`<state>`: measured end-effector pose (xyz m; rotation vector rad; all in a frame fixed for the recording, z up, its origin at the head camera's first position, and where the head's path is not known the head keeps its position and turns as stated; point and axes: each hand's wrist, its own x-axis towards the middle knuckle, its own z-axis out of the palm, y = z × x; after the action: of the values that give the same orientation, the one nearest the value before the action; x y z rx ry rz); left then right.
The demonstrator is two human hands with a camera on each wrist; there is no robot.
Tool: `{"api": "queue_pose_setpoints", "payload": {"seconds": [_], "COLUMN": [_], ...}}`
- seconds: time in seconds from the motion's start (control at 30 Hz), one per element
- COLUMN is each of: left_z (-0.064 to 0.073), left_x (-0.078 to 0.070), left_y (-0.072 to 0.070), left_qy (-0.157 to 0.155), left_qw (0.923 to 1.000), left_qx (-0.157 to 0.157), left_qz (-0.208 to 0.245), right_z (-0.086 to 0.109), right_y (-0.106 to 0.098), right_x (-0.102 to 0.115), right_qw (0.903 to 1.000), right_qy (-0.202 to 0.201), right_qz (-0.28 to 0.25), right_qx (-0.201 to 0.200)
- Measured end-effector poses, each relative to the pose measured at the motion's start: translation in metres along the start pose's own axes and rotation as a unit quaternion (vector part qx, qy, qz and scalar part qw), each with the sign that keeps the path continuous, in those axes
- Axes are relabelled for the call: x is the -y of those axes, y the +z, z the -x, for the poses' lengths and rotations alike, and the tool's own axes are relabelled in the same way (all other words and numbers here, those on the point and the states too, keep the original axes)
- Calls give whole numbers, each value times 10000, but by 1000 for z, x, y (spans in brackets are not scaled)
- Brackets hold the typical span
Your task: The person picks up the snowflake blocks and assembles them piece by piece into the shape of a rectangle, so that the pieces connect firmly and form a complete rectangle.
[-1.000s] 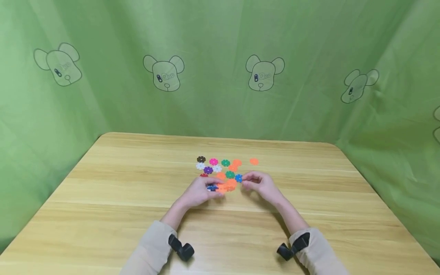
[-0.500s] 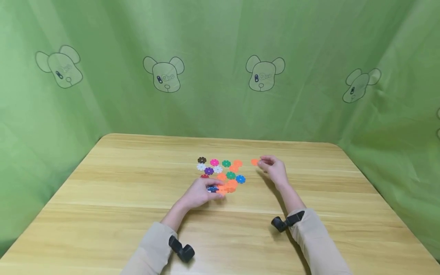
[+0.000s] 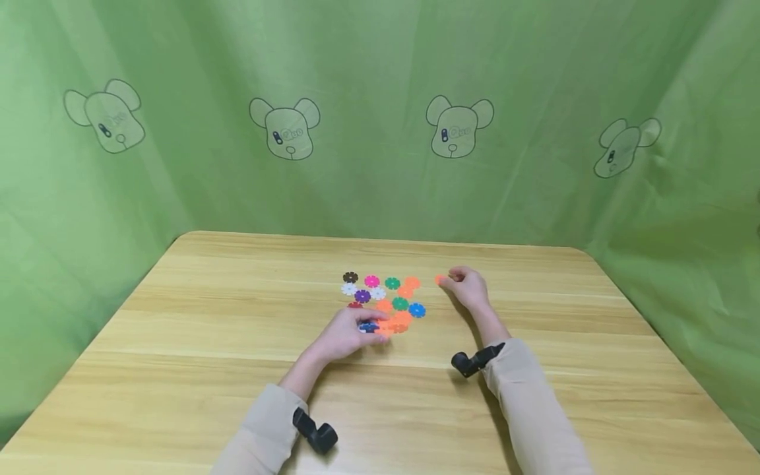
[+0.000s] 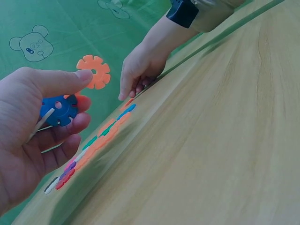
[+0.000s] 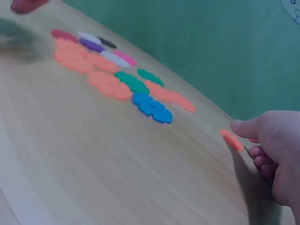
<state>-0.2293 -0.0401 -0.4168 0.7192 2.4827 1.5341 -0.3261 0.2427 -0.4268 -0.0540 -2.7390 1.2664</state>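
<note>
Left hand (image 3: 344, 335): thumb and fingers pinch a flat orange plastic disc with a notched rim (image 4: 103, 78). With it in the grip, partly behind fingers: a blue notched plastic disc (image 4: 66, 113) and a thin white piece seen edge-on (image 4: 44, 120). How they join: can't make out. All of it sits above the table; head view blends the held orange with the orange discs on the table (image 3: 405, 318) beyond.

Right hand (image 3: 472, 288): thumb tip at a lone orange notched disc (image 5: 232, 140), set apart right of the group. Can't tell whether the fingers grip it; the hand hides part. Right wrist view also has an orange sliver behind the thumb, unclear what.

On the wood-grain table (image 3: 237, 297): loose blue disc (image 3: 417, 310) nearest the right hand on the group's edge. Red disc (image 3: 354, 305) partly covered by the left hand in head view. Far row foreshortened to slivers in both wrist views. Beige sleeves (image 3: 255, 425) cut off at the bottom edge in head view.
</note>
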Motion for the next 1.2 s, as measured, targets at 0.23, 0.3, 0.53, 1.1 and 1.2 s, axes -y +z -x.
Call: {"api": "queue_pose_setpoints", "payload": {"seconds": [0.23,0.3,0.53,1.1,1.2], "left_z": [1,1,1,0,0], "left_x": [0,0,-1,1,1], "left_y": [2,2,0,0,0], "left_qy": [-21,-12,10,-50,-64], "left_qw": [10000,10000,10000,10000,10000], "left_qx": [-2,4,-36,-27,-32], "left_qz": [-44,-60,-29,-61,-34], "right_z": [-1,-1,-1,13,19], "right_y": [3,2,-4,-7,-6], "right_x": [0,3,11,3,3], "right_qw": [9964,9956,9954,9987,9985], "right_qy": [-118,-26,310,-377,-449], "right_qz": [837,930,782,35,25], "right_qx": [-7,81,460,339,297]}}
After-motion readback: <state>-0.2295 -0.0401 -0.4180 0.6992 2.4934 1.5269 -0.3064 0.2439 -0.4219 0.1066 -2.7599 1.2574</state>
